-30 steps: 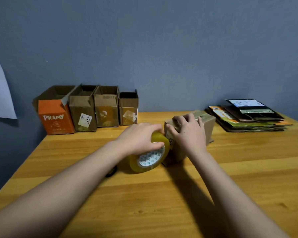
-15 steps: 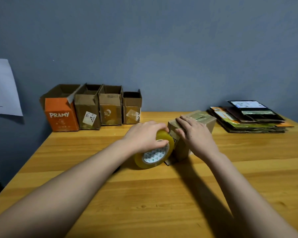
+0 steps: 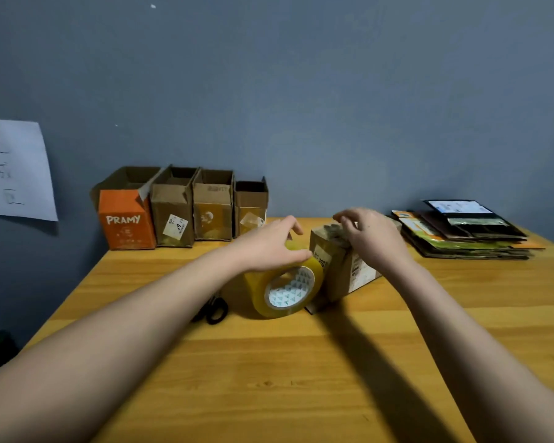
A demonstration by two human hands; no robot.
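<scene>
Yellowish packing tape roll (image 3: 282,289) stands on edge on a wooden table (image 3: 301,378), touching a small cardboard box (image 3: 349,273). A person's left hand (image 3: 269,247) grips the roll from above, thumb and fingers curled round it. The right hand (image 3: 368,238) arches over the box's top with fingers bent; whether it pinches anything cannot be told. Black scissors (image 3: 216,310) lie beside the roll.
</scene>
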